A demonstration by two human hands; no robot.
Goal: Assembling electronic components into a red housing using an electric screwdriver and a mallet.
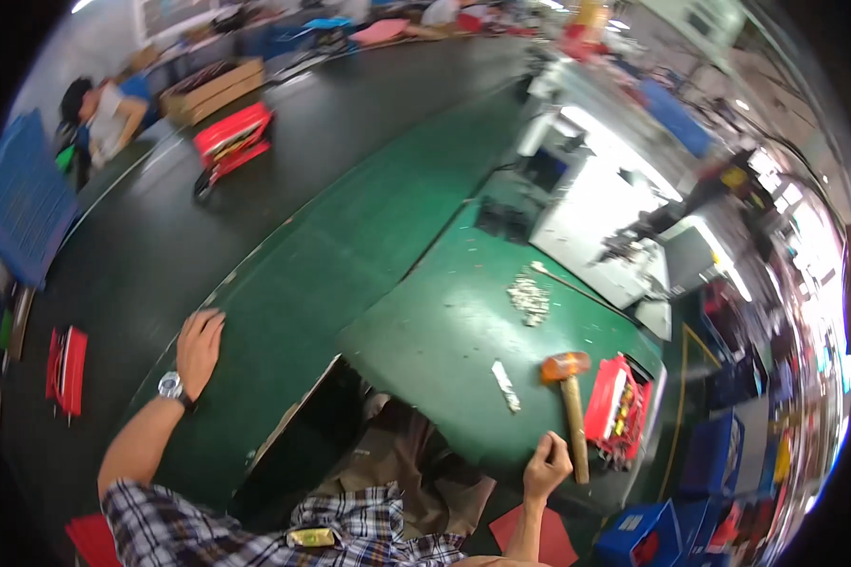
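Observation:
My left hand (199,352), with a watch (170,385) on its wrist, lies on the green tabletop (284,302) beside the dark conveyor belt (132,255). Its fingers are stretched out and hold nothing I can see. By the near edge of the tabletop, my right hand (547,468) is closed with its fingers curled; what is in it, if anything, is hidden. Just to its right lies a mallet (575,425) with an orange head and a wooden handle. A red metal assembly (615,406) sits beyond the mallet, and a white strip (506,386) lies left of it.
A pile of small pale pieces (529,298) and a thin rod (577,283) lie farther back, by a white machine (586,213). On the belt are red assemblies (234,139) and a cardboard box (214,92). Another person (109,118) is at the far left. Blue bins (643,531) stand at right.

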